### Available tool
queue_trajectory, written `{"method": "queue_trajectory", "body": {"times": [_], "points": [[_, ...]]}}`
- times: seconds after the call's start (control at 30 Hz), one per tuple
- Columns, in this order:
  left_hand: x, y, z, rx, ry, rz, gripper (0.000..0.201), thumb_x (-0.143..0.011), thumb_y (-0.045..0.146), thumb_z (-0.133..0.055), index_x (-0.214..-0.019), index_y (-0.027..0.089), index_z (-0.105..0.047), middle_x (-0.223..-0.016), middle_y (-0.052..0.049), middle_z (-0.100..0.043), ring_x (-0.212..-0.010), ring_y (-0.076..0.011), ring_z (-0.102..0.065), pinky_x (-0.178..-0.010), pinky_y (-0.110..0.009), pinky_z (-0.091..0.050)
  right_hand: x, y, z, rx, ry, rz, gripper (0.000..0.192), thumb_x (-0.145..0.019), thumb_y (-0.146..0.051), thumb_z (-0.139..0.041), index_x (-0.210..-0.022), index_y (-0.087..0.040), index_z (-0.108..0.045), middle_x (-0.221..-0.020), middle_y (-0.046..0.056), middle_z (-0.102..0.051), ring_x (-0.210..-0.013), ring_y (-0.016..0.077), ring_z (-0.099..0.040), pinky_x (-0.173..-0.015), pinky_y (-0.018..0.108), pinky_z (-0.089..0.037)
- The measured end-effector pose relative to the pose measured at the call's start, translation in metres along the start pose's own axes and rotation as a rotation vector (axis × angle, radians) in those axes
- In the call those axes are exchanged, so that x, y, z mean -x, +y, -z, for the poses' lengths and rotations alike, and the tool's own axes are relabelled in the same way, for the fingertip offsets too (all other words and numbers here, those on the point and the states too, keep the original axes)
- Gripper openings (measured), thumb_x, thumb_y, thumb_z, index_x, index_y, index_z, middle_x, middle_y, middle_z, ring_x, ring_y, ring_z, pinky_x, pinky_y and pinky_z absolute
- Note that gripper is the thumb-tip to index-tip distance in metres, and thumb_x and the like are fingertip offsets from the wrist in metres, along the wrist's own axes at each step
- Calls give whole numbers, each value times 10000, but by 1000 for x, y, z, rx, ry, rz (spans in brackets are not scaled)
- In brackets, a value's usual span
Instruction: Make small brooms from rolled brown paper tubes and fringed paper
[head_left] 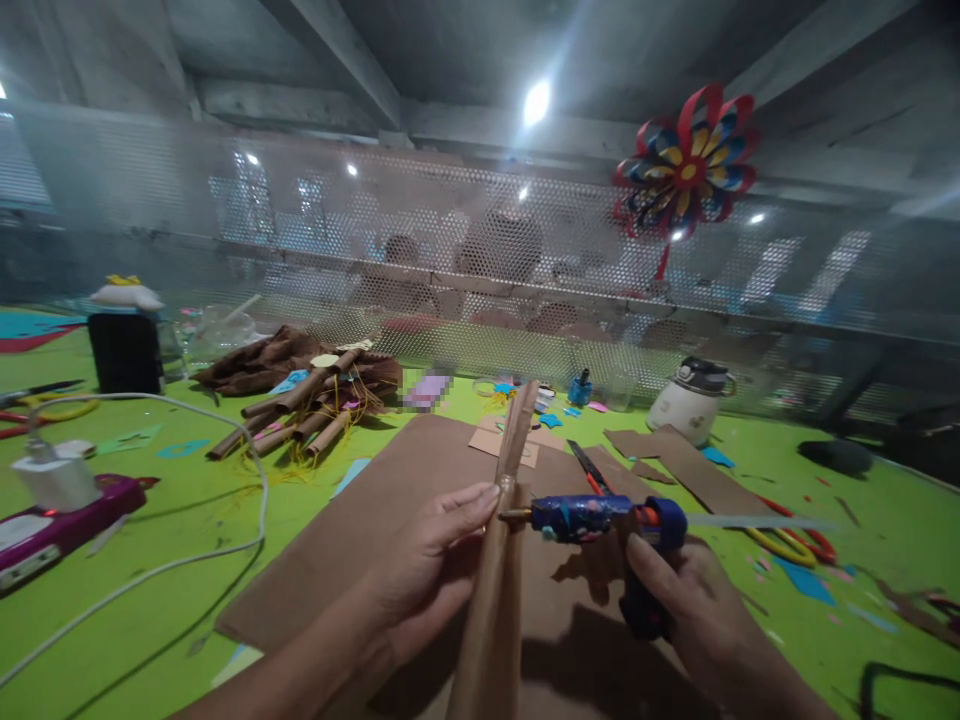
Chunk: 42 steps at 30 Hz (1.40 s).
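My left hand (427,560) is closed around a long brown paper tube (491,600), thumb on top near its middle. The tube points away from me, and a seam or loose edge runs along it. In my right hand (697,600) is a blue glue gun (581,517), held by its handle, with a pale glue stick (757,521) poking out of the back. The gun's metal nozzle touches or nearly touches the tube just right of my left thumb. Beneath both hands lies a large brown paper sheet (322,540).
Rolled brown tubes (307,405) with yellow string lie in a pile at the back left. A purple power strip (67,535) and white cable stand at the left. To the right are a white jug (688,400), scissors (799,545) and paper scraps. A knife (589,465) lies behind the gun.
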<state>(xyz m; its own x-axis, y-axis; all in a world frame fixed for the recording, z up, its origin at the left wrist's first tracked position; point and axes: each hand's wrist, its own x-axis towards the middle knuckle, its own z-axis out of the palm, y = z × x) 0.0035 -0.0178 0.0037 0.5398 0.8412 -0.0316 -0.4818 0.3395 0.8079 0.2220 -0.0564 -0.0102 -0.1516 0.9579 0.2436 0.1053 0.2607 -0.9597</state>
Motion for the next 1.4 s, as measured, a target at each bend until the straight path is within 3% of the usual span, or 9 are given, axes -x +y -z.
{"method": "queue_trajectory", "body": {"times": [0.13, 0.27, 0.43, 0.57, 0.7, 0.87, 1.1, 1.23, 1.4], "points": [[-2, -2, 3, 12, 4, -20, 269, -829, 272, -603, -1000, 78, -676, -941, -127, -652, -769, -152, -572, -719, -246, -426, 8, -4, -5, -12, 27, -64, 430, -838, -512, -536, -655, -138, -646, -496, 6, -469, -464, 111, -395, -485, 245, -400], [-3, -2, 5, 66, 24, -18, 274, -810, 265, -630, -1024, 99, -674, -922, -102, -647, -762, -140, -563, -726, -243, -423, 10, -7, -10, -29, 29, -45, 459, -804, -536, -566, -596, -131, -628, -578, 49, -538, -540, 132, -459, -523, 249, -423], [-1, -2, 3, 49, 17, -14, 275, -790, 253, -647, -1012, 92, -676, -912, -103, -646, -785, -152, -562, -724, -238, -418, 4, -11, -9, 0, 77, -67, 443, -816, -541, -545, -645, -140, -627, -578, 36, -537, -468, 111, -402, -461, 237, -384], [-1, -2, 2, 19, 10, -18, 238, -822, 241, -612, -1002, 100, -678, -881, -91, -648, -783, -146, -565, -716, -228, -414, 2, -15, -8, 63, 139, 27, 400, -823, -503, -544, -634, -162, -632, -642, 65, -600, -597, 179, -526, -596, 284, -453], [-4, 0, 1, 66, 49, -33, 190, -801, 223, -637, -923, 87, -690, -844, -80, -656, -723, -127, -570, -704, -225, -424, 9, -17, -9, 74, 76, 27, 391, -815, -504, -548, -663, -170, -681, -645, 76, -638, -639, 213, -580, -678, 322, -486], [-4, 2, 0, 122, 77, -31, 153, -807, 193, -627, -888, 79, -689, -826, -85, -665, -732, -131, -583, -738, -238, -442, 18, -17, -8, 93, 58, -34, 348, -804, -488, -583, -706, -184, -721, -638, 64, -652, -601, 187, -579, -672, 307, -512], [-3, 1, -2, 112, 78, 4, 151, -844, 183, -573, -900, 86, -673, -827, -80, -649, -706, -121, -572, -703, -226, -443, 5, -15, -5, 71, 34, 48, 396, -844, -480, -529, -632, -163, -637, -713, 96, -658, -730, 234, -613, -706, 327, -508], [-4, 2, -3, 120, 71, -8, 146, -836, 173, -581, -881, 72, -676, -805, -82, -642, -706, -122, -571, -704, -220, -442, 6, -15, -7, 93, 97, 48, 417, -820, -519, -537, -617, -168, -633, -658, 91, -641, -668, 228, -601, -668, 334, -515], [-4, 2, -2, 154, 89, -7, 135, -790, 170, -635, -868, 68, -677, -773, -70, -640, -665, -111, -566, -677, -213, -439, 18, -19, -8, 75, 64, -11, 376, -787, -517, -586, -685, -173, -700, -598, 68, -628, -566, 190, -564, -618, 315, -519]]}}
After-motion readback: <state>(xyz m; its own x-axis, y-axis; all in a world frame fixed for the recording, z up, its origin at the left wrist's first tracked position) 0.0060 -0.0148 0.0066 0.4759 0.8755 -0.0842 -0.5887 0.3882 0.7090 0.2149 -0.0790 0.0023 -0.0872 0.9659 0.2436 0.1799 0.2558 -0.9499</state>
